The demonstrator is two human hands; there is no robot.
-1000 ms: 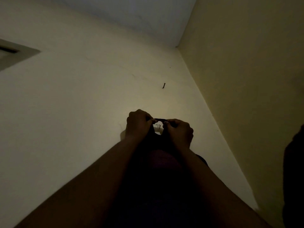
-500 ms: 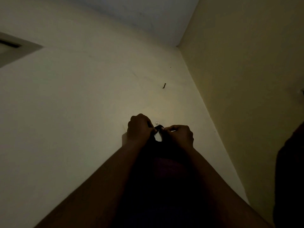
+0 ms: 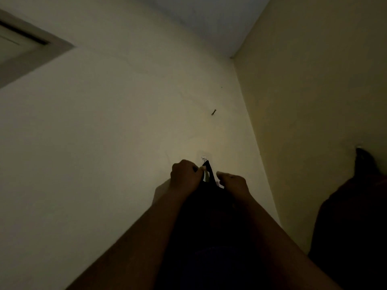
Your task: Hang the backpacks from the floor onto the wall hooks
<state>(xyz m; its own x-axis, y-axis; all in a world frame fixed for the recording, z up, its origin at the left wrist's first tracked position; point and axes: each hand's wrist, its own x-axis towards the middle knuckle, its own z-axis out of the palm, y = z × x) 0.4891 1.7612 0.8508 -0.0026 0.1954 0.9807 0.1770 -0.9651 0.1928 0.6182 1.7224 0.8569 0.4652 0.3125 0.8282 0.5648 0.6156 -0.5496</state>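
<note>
Backpack (image 3: 209, 216) loop (image 3: 210, 171) is being seated on the hook (image 3: 203, 158); left hand (image 3: 185, 176) pinching it, right hand (image 3: 233, 182) at 3 o'clock, grip unclear. Slip-off risk if released early.

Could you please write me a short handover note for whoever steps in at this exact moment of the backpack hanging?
Left hand: closed, pinching the top loop beside the clear wall hook.
Right hand: loosely curled just right of the loop; grip cannot be told.
Dark backpack: held against the wall between both forearms, its loop drawn up to the hook.
Done: loop appears caught over the hook.
Left: check that it seats, then let go slowly.
Another dark bag already hangs on the right wall. A bare nail sits higher up. The floor is out of view.
</note>
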